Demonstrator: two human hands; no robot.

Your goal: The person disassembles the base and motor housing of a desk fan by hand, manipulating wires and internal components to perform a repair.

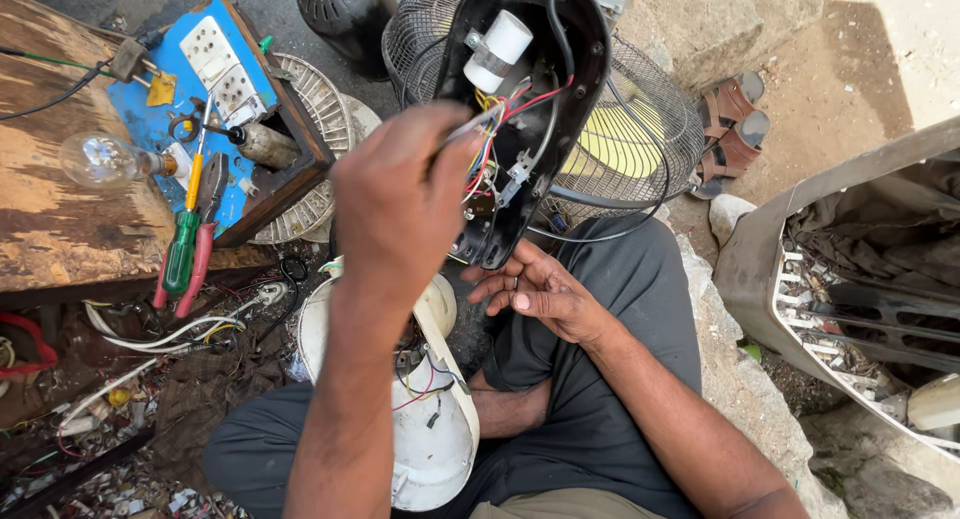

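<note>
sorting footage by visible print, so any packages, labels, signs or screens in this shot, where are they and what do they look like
No packages, signs or screens show.
Closest thing to a label: white cylindrical capacitor, inside the open black fan housing at top centre; any marking is too small to tell.
Blue board with white sockets, upper left on the wooden bench: no label visible.

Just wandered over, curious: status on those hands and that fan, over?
Left hand up at the wires, pinching a thin tool. Right hand steadies black fan housing from below. White capacitor close above.
</note>
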